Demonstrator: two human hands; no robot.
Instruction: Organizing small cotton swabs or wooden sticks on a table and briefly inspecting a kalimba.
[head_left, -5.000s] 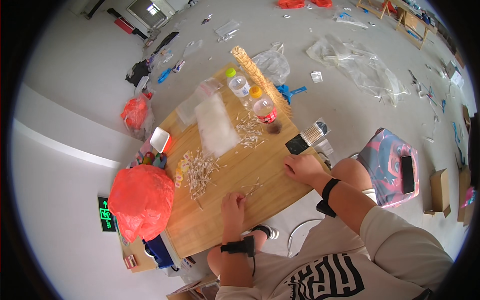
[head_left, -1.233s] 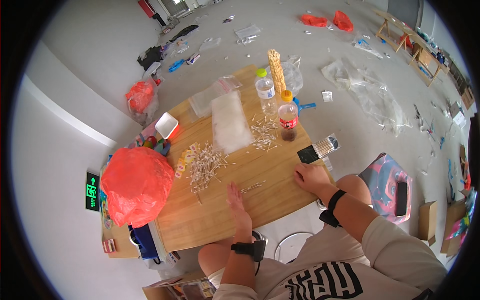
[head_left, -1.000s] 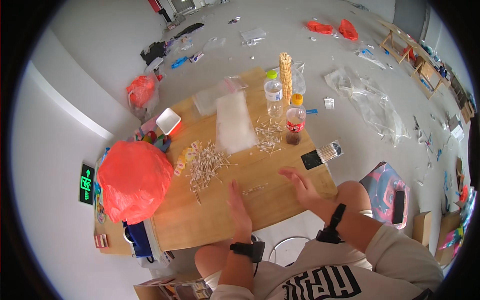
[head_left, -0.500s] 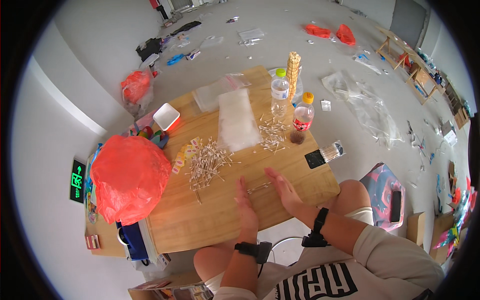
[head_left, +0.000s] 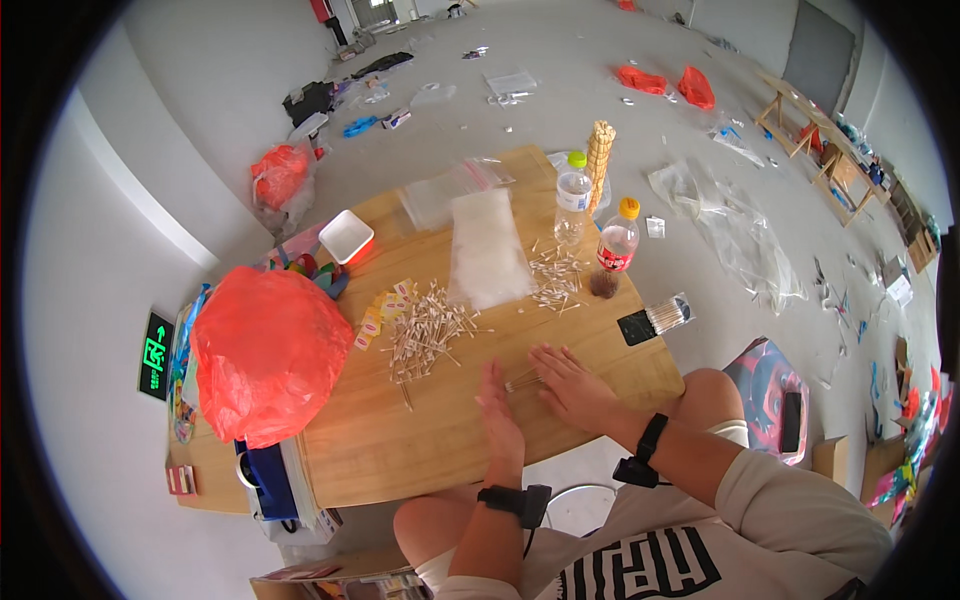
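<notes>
Between my hands on the wooden table lie a few cotton swabs (head_left: 522, 380). My left hand (head_left: 501, 415) stands on its edge at their left ends, fingers stretched out. Palm down, my right hand (head_left: 574, 385) lies over their right ends, its fingers extended and partly hiding them. Farther off to the left is a large loose heap of cotton swabs (head_left: 430, 335). A smaller heap of swabs (head_left: 558, 277) sits beyond my right hand, beside a stack of clear plastic bags (head_left: 490, 250).
A red plastic bag (head_left: 270, 355) bulges at the table's left. Small yellow packets (head_left: 375, 318) border the big heap. Two bottles, one green-capped (head_left: 572, 205) and one yellow-capped (head_left: 618, 245), stand at the right. A swab pack (head_left: 665, 315) overhangs the right edge. A white-and-red tray (head_left: 347, 238) sits far left.
My right hand has turned from standing on edge to lying palm down over the swabs' right ends. My left hand stays beside their left ends. The whole view has shifted slightly.
</notes>
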